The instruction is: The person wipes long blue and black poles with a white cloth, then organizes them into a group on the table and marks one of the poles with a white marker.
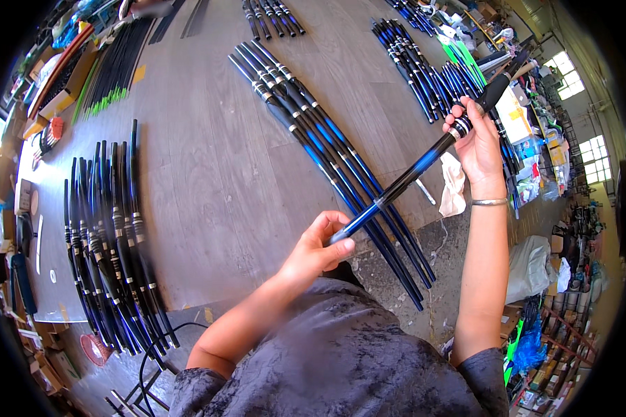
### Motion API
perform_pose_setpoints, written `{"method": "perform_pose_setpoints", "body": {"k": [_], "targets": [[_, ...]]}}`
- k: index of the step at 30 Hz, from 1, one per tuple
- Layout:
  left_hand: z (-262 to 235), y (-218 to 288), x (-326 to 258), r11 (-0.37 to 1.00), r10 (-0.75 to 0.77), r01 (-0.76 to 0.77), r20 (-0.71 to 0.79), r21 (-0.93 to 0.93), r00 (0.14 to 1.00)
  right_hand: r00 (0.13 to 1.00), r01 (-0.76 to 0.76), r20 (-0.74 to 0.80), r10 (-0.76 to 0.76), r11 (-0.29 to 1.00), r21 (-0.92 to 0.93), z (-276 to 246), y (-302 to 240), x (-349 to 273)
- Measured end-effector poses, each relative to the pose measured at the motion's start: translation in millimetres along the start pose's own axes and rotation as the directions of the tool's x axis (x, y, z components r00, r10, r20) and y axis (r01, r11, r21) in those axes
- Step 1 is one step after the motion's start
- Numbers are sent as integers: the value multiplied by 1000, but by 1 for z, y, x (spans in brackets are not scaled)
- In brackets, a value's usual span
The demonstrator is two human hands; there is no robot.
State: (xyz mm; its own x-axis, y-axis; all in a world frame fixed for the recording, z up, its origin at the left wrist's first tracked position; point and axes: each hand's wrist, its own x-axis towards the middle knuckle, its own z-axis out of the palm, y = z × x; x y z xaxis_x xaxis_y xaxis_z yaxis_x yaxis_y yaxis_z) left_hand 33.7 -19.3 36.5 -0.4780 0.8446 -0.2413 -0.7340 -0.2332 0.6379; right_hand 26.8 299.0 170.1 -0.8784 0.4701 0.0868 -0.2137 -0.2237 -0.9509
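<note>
A blue and black fishing rod (421,165) slants across in front of me, its lower end nearer my body and its upper end raised to the right. My left hand (323,244) is closed around the lower end, thumb along the shaft. Higher up, my right hand (479,142) grips the rod near its silver-ringed section, palm turned up; a bangle circles that wrist. Beneath the held rod lies a row of similar fishing rods (318,136), their lower ends sticking out past the table edge.
On the table (202,201), a bundle of rods (111,243) lies at the left and another group of rods (410,69) at the far right. Thin black rods with green tips (111,76) lie far left. A pale cloth (453,186) hangs at the right edge.
</note>
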Motion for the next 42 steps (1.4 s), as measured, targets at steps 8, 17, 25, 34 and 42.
{"method": "perform_pose_setpoints", "body": {"k": [8, 17, 25, 34, 42], "targets": [[-1, -3, 1, 994, -68, 70, -25, 84, 997, 999, -35, -8, 36, 999, 24, -2, 7, 2], [0, -3, 0, 997, -19, 21, -31, 71, 999, 988, -146, -40, 147, 989, 27, 11, 35, 1], [-16, -6, -4, 874, 20, -88, 146, 477, 989, 878, -424, 221, 425, 904, -57, 50, 94, -5], [-41, 94, -8, -611, 451, -105, 454, 785, 769, 495, -376, 477, 726, 674, -636, 84, 121, -46], [-69, 93, -27, -704, 314, -166, 513, 690, 799, 399, 181, 604, 690, 586, -790, 112, 121, -57]]}}
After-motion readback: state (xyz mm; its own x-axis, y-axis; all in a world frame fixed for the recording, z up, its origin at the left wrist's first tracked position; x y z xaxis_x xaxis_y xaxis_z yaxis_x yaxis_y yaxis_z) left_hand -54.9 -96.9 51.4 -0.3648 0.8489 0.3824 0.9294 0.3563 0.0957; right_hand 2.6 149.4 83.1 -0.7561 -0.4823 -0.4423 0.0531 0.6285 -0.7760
